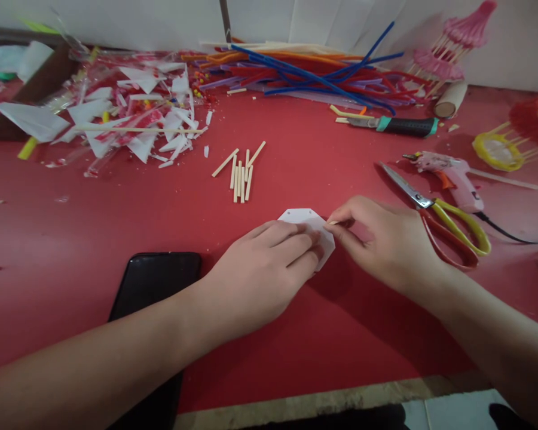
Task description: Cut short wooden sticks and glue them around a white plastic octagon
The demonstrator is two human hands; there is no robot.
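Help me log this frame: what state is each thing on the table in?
Left hand, flat, pressing the card.
Right hand, pinching a stick at the card's edge.
Card, lying flat, partly covered.
Scissors, lying flat, blades seem shut.
Glue gun, on its side, cord attached.
Phone, lying flat, screen dark.
Loose sticks, lying in a small bunch.

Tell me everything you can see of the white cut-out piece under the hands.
The white cut-out is thin and flat, paper or card by its look, with straight cut edges and angled corners, roughly octagonal. It lies flat on the red table. The left hand presses down on its near part, hiding much of it; the right hand pinches a thin pale stick at its right edge.
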